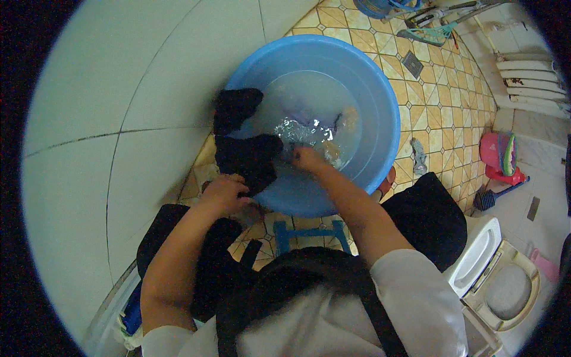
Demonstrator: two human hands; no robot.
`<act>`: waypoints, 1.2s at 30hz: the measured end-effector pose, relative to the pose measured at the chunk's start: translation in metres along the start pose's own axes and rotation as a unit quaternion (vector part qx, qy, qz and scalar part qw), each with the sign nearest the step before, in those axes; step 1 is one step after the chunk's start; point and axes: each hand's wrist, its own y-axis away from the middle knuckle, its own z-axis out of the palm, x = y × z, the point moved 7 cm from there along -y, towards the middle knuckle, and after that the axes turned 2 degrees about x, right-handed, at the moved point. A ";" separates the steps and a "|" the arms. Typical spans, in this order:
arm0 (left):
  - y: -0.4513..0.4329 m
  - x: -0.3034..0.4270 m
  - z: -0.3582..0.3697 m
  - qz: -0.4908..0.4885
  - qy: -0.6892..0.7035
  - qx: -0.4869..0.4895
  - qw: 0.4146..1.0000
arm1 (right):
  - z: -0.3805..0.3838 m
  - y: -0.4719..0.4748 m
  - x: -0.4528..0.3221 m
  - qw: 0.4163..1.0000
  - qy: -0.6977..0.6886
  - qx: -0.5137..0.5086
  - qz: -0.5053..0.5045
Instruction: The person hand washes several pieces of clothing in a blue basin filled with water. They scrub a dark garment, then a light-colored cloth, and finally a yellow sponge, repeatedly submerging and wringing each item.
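A large round blue plastic basin (386, 111) stands on the floor before me, with cloudy water (308, 89) in it. Black cloth (247, 156) hangs over its left rim, and more black cloth (236, 107) lies on the rim just above. My left hand (226, 194) touches the lower edge of the black cloth at the rim, fingers bent; how firmly it grips is unclear. At the water's surface near the basin's middle is my right hand (305, 158), its fingers curled beside some dark cloth. Pale and purplish cloth (308, 114) shows dimly under the water, where light glints on ripples.
A tiled wall (134, 89) borders the basin on the left. A blue stool (308, 233) stands between my legs. Right are a floor drain (412, 64), a grey cloth (418, 156), a dark brush (486, 199), a pink container (490, 149) and a toilet (475, 259).
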 end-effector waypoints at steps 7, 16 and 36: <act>0.006 -0.012 -0.038 -0.179 -0.031 -0.007 0.983 | -0.076 0.007 0.074 0.911 -0.105 0.333 0.217; 0.008 -0.021 -0.040 -0.268 -0.050 -0.019 0.962 | -0.098 -0.012 0.094 0.913 -0.206 0.286 0.205; -0.012 0.047 -0.073 -0.072 0.237 0.133 0.960 | -0.130 0.103 -0.038 0.742 -0.663 0.097 0.028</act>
